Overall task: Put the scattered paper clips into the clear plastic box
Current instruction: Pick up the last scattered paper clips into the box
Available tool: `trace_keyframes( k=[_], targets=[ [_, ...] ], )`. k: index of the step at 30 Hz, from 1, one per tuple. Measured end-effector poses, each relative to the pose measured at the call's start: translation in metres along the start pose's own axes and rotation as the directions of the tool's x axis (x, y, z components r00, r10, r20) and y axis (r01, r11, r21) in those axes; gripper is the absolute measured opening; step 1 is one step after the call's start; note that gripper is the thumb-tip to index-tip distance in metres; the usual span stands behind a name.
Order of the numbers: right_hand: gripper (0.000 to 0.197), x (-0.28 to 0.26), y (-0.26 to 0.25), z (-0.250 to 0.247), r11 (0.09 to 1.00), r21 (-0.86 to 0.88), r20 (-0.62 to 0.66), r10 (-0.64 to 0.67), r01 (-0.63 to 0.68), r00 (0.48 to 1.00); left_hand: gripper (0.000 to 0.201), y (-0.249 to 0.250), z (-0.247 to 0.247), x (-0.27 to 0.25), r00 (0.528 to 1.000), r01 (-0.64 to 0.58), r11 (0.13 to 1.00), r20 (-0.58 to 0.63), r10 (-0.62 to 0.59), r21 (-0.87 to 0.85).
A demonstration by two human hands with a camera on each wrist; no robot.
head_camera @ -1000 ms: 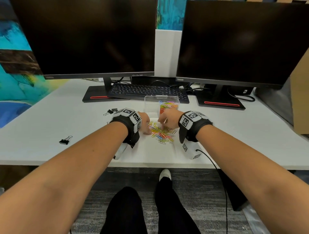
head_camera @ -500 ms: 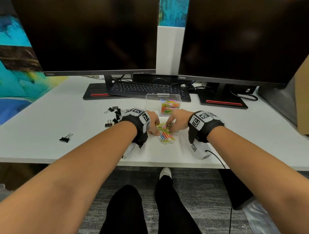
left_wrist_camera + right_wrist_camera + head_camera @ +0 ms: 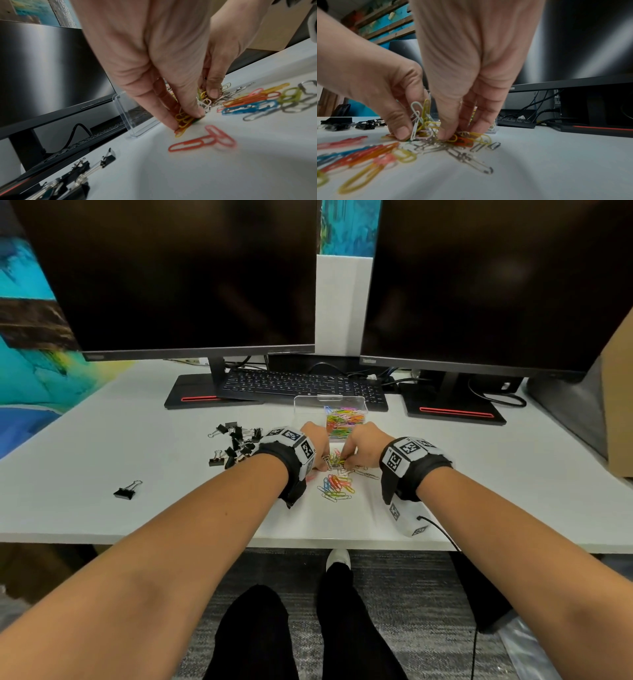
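The paper clips [image 3: 337, 479] lie in a loose pile on the white desk [image 3: 137, 460], just in front of the clear plastic box [image 3: 310, 409], which already holds many colored clips in its right part. The left hand [image 3: 317, 441] pinches a small bunch of yellow and orange clips against the desk with thumb and fingers. The right hand [image 3: 363, 445] has its fingers curled down around a tangle of yellow and silver clips at the far edge of the pile; the two hands almost touch.

I think the main risk is that the clips are hooked together, so some can hang from the bunch and fall when it is lifted. The box stands very near, so a knuckle could push it. The binder clips [image 3: 236, 445] are near the left wrist and could be dragged in by mistake.

Compared with one second ago, the hands have closed toward each other and the pile looks narrower, and the camera now looks lower, so more binder clips are visible
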State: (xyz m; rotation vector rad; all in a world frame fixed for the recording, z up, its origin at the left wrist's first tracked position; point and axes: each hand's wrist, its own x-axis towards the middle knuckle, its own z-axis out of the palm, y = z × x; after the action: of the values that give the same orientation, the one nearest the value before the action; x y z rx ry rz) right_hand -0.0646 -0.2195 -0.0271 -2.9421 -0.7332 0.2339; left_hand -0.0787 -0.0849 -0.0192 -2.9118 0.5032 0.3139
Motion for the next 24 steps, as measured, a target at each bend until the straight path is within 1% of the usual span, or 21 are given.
trace_keyframes(
  k=[2,5,8,10,12,14,16,19,24],
  targets=[
    [0.027,0.001,0.004,-0.001,1.0,-0.001,-0.011,-0.005,0.005,1.0,0.038,0.001,-0.001,0.002,1.0,0.006,1.0,-0.001,-0.006,0.007],
    [0.021,0.003,0.012,-0.007,1.0,0.009,-0.063,0.004,-0.003,0.998,0.033,-0.004,-0.005,0.007,1.0,0.001,1.0,0.013,-0.001,0.008],
    [0.02,0.007,0.018,-0.019,0.999,0.05,-0.149,0.014,-0.006,0.989,0.034,-0.014,-0.01,0.011,1.0,-0.002,1.0,-0.002,0.002,-0.003],
    [0.018,0.01,0.021,-0.028,0.994,0.105,-0.212,0.042,-0.02,0.976,0.036,-0.02,-0.014,0.013,1.0,-0.004,0.999,-0.016,0.004,-0.032],
    [0.019,0.012,0.023,-0.034,0.989,0.146,-0.263,0.072,-0.035,0.962,0.033,-0.024,-0.017,0.014,0.999,-0.02,0.998,-0.035,0.018,-0.06],
    [0.023,0.014,0.024,-0.037,0.987,0.157,-0.26,0.086,-0.046,0.962,0.031,-0.028,-0.019,0.015,0.999,-0.025,0.997,-0.03,0.023,-0.07],
    [0.025,0.013,0.024,-0.038,0.986,0.158,-0.226,0.091,-0.056,0.97,0.027,-0.031,-0.023,0.017,0.999,-0.028,0.996,-0.023,0.026,-0.082],
    [0.024,0.014,0.028,-0.034,0.987,0.15,-0.206,0.093,-0.063,0.974,0.026,-0.033,-0.029,0.02,0.999,-0.021,0.992,-0.03,0.018,-0.127],
    [0.021,0.016,0.035,-0.033,0.963,0.258,-0.283,0.153,-0.078,0.947,0.027,-0.028,-0.037,0.022,0.999,-0.024,0.98,0.016,0.028,-0.196]
  ],
)
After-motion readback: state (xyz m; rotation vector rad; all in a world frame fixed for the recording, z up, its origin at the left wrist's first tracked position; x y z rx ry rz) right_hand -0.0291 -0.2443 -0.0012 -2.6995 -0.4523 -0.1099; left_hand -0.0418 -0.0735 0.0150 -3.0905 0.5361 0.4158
